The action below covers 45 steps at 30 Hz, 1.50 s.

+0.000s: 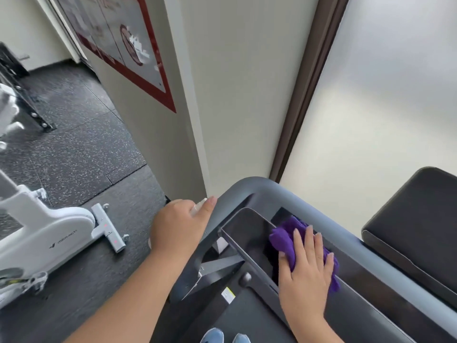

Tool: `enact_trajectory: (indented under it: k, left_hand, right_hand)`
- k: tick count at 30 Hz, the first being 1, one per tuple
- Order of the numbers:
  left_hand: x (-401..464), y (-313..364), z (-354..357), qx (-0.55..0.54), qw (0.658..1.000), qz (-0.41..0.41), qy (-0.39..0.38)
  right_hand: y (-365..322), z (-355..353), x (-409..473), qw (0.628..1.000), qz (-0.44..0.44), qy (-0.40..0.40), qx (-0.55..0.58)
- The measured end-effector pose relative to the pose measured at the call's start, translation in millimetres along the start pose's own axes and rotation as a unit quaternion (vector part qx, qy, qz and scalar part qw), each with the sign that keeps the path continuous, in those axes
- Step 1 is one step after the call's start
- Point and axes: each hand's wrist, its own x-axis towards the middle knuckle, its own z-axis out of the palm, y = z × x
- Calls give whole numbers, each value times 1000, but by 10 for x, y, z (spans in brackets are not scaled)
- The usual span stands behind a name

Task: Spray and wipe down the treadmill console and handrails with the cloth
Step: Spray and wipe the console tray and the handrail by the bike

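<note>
The right hand lay flat, fingers spread, pressing a purple cloth against the dark treadmill console. The left hand was clenched around a small pale spray bottle just beside the grey handrail. A white exercise bike stood well apart on the speckled floor.

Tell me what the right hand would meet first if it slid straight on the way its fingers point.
Probably the grey handrail curving behind the console; the right hand presses the purple cloth flat, fingers aimed that way. Depth is unclear.

surface: treadmill console | on it: purple cloth | floor: white exercise bike
</note>
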Motion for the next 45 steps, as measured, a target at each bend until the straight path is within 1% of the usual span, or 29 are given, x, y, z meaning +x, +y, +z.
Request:
enact_trajectory:
  k: [3, 5, 6, 8, 10, 13, 15, 17, 20, 24, 28, 34, 38, 40, 43, 45]
  left_hand:
    - [-34, 20, -64, 9, 1000, -10, 2]
    - [-85, 25, -75, 19, 1000, -23, 6]
    - [-111, 20, -71, 23, 999, -32, 4]
    - [-155, 2, -65, 19, 999, -51, 4]
    - [-178, -39, -86, 10, 997, -71, 14]
    - [-203, -67, -154, 3, 996, -87, 24]
    - [-194, -27, -170, 21, 997, -65, 28]
    - [-144, 46, -161, 42, 997, -47, 34]
    - [-26, 141, -143, 24, 996, -71, 46]
    - [61, 251, -94, 11, 995, -96, 23]
    - [22, 319, 0, 25, 995, -92, 4]
    - [-44, 303, -14, 12, 993, -107, 40]
    - [-115, 262, -7, -8, 992, -107, 63]
    - [-155, 237, -1, -11, 992, -109, 70]
    - [-199, 196, 5, -9, 990, -125, 66]
    - [-234, 201, 3, -21, 990, -130, 51]
  right_hand:
    - [-386, -13, 392, 996, 62, 27, 63]
    - [-724, 28, 687, 994, 60, 5, 87]
    - [-888, 81, 788, 996, 31, -14, 81]
    - [-1142, 227, 839, 995, -67, -54, 46]
    - [-1199, 330, 729, 982, -159, -95, 21]
    - [-880, 280, 472, 967, -224, -121, -1]
    - [-532, 181, 299, 964, -239, -111, -17]
    - [-170, 35, 120, 967, -234, -100, -20]
    - [302, -167, -167, 974, -215, -78, -5]
    - [568, -240, -304, 976, -211, -57, -16]
    - [531, -233, -291, 975, -214, -52, -18]
    - [591, -207, -310, 976, -203, -73, -35]
    - [603, -129, -328, 978, -194, -58, -52]
    - [516, -113, -266, 984, -163, -52, -41]
    - [210, -76, -95, 997, -71, -34, 26]
    - [-65, -29, 93, 998, -20, -17, 57]
